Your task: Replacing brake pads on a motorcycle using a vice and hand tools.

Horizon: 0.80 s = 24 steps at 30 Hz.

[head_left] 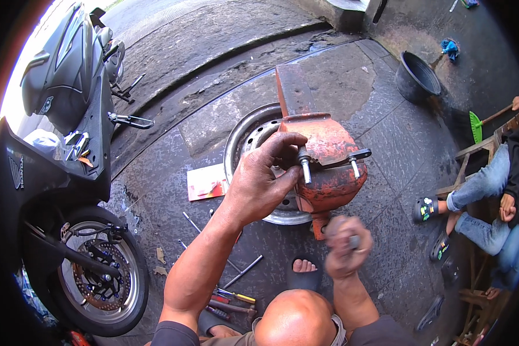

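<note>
In the head view, a dark metal bracket (361, 154) with two bright silver pins (355, 168) is lying along the orange-red vise's (331, 193) jaw line, its long axis running left to right, overhanging the right edge, pins pointing toward the person. The left hand (258, 181) is pinching its left end, nearly closed. The right hand (348, 248) is blurring below the near edge; its closure and contents I cannot tell.

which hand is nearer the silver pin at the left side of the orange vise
Left. The left hand is up against the silver pin; the right hand is apart from it, lower and further right.
</note>
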Available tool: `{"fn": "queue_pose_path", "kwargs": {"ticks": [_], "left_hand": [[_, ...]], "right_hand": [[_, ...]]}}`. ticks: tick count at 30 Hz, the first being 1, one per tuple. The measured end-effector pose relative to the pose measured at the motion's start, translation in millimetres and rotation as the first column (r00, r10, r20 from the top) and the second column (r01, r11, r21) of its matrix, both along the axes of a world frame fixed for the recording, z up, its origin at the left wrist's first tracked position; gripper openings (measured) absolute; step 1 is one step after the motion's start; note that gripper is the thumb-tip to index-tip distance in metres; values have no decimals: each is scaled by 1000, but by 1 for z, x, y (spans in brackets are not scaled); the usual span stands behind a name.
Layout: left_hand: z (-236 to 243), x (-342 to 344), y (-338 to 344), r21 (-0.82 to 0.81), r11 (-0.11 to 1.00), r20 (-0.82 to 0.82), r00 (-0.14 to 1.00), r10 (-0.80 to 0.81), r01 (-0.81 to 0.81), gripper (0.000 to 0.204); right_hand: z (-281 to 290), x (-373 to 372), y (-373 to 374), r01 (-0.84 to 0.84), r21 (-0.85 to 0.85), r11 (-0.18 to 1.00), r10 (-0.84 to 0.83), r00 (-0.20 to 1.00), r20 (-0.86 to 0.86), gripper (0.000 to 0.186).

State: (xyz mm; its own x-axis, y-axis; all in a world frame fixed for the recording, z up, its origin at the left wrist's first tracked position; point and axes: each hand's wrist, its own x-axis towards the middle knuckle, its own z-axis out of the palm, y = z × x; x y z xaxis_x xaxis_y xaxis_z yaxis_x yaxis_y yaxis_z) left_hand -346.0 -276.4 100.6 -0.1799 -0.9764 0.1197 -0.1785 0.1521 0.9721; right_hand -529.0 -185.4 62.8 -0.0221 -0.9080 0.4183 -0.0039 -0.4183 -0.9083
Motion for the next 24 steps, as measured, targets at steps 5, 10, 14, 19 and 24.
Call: {"fn": "queue_pose_path", "kwargs": {"ticks": [5, 10, 14, 19, 24], "left_hand": [[-3, 10, -5, -24, 999, 19, 1000, -20, 21, 38], [-6, 6, -6, -16, 999, -4, 1000, -28, 28, 38], [0, 6, -5, 28, 998, -11, 999, -51, 51, 46], [-6, 5, -4, -32, 999, -16, 1000, -14, 14, 38], [4, 4, -1, -72, 997, 93, 996, 12, -6, 37]], "right_hand": [[-21, 52, 7, -442, 42, 896, 342, 627, -699, 38], [-71, 45, 22, -353, 89, 931, 315, 660, -682, 30], [-70, 35, 29, -189, 308, 933, 310, 855, -415, 24], [-100, 20, 48, -44, 755, 655, 268, 947, -178, 35], [-115, 16, 53, 169, 745, 645, 148, 929, -339, 51]]}}
